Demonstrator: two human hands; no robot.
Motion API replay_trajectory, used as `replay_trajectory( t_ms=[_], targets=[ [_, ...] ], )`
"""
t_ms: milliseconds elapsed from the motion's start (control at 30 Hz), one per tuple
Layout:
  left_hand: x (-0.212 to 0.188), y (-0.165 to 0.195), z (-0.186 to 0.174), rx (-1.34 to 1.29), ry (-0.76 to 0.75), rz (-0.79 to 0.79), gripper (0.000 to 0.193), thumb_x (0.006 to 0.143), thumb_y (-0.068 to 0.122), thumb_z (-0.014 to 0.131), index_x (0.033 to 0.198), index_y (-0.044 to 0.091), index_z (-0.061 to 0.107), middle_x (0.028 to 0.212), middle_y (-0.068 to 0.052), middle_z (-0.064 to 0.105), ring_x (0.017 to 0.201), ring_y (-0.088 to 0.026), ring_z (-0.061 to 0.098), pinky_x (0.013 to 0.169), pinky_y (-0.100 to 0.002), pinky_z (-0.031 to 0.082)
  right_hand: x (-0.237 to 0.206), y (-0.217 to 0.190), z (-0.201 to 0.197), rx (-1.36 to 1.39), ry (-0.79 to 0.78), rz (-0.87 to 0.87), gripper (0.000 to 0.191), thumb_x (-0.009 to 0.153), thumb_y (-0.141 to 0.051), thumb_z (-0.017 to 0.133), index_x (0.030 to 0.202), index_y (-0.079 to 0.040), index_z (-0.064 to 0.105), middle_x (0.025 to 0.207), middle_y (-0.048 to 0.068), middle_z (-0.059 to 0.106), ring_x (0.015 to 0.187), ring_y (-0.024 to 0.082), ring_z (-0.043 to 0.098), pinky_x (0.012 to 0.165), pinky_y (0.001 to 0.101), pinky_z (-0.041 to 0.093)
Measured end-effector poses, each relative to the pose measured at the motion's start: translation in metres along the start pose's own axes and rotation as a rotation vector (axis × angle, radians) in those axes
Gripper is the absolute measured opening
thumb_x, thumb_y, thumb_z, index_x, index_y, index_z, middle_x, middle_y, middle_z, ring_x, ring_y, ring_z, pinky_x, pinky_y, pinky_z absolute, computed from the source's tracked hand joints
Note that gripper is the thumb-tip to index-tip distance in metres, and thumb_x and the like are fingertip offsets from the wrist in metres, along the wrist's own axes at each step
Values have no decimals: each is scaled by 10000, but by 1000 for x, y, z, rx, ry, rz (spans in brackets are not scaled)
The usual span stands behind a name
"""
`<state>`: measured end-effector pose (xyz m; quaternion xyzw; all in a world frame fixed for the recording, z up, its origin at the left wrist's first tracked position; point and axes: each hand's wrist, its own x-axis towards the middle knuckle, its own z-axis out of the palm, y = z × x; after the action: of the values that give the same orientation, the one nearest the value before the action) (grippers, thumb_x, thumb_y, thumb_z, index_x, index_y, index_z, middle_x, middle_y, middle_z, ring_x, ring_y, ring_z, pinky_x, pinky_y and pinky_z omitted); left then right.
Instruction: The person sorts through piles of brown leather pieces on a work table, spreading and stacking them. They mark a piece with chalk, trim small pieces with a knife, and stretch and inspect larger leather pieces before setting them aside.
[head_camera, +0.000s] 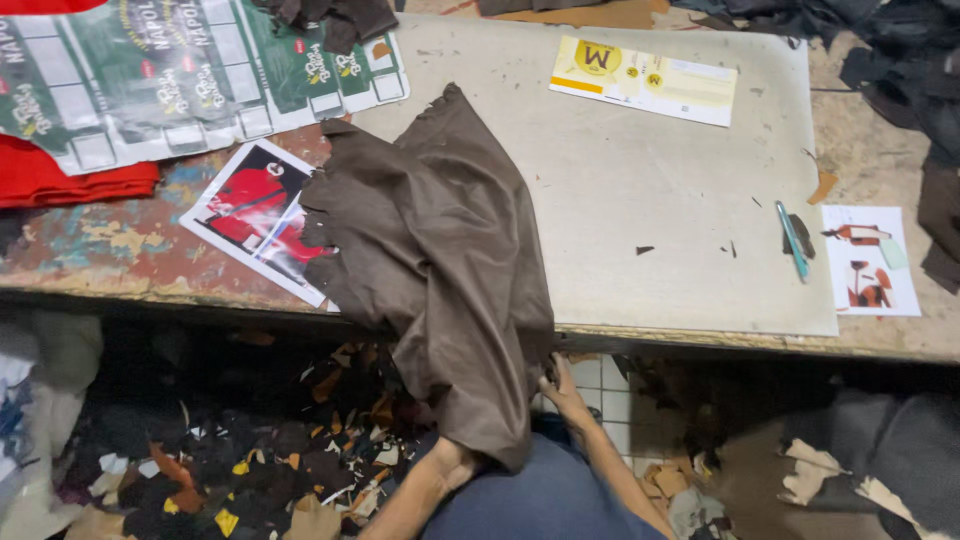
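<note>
- A worn, paint-stained wooden workbench (120, 250) is topped by a large grey cutting board (650, 190).
- A large brown leather hide (440, 260) is draped over the bench's front edge, half on the board and half hanging; it is judged not yet spread flat.
- The right hand (560, 385) is seen gripping the hide's hanging edge.
- The left hand (455, 462) is hidden under the hide's lower corner; its grip cannot be told.
- A teal-handled knife (792, 238) lies untouched on the board, well apart.

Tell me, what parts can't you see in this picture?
- Head view: the left hand is mostly hidden under the brown leather piece; its grip is unclear.
- Right hand: fingers tucked behind the leather's edge.
- Photo print: one corner covered by the leather.
- Red cloth: cut off by the frame's left edge.
</note>
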<state>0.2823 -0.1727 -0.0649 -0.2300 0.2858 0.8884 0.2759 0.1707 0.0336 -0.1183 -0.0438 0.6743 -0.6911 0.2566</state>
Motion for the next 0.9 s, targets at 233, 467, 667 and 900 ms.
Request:
replay_trajectory(
  t_ms=[233, 467, 667, 900],
  targets=[
    [-58, 89, -14, 876, 111, -160, 441, 907, 395, 675, 1303, 200, 678, 1214, -105, 709, 1159, -314, 663, 952, -454, 527, 0, -42, -7, -22, -109, 307, 597, 922, -370, 701, 1396, -31, 574, 1355, 123, 676, 1239, 251, 636, 1068, 387, 498],
    [-89, 151, 92, 2052, 364, 47, 422, 878, 388, 731, 1271, 236, 714, 1148, -98, 746, 1111, -311, 699, 898, -444, 559, -63, -167, -122, -308, 181, -43, 522, 931, -302, 719, 1342, -1, 606, 1226, 174, 715, 1071, 266, 689, 905, 376, 570],
    [21, 139, 211, 2130, -735, 1323, 852, 481, 59, 783, 1322, 62, 645, 1342, -142, 671, 1314, -344, 584, 1136, -533, 291, -98, -215, -32, -1287, -165, -115, 384, 882, -105, 590, 1260, -129, 654, 935, 190, 715, 842, 375, 707, 723, 478, 550],
    [112, 125, 189, 2352, -1006, -509, 665, 648, 408, 945, 1166, 56, 723, 1066, -74, 737, 1033, -262, 701, 938, -407, 563, -226, -264, -127, -1045, -187, 176, 572, 836, -371, 750, 1331, -119, 614, 959, 192, 734, 898, 364, 713, 789, 460, 544]
  ],
)
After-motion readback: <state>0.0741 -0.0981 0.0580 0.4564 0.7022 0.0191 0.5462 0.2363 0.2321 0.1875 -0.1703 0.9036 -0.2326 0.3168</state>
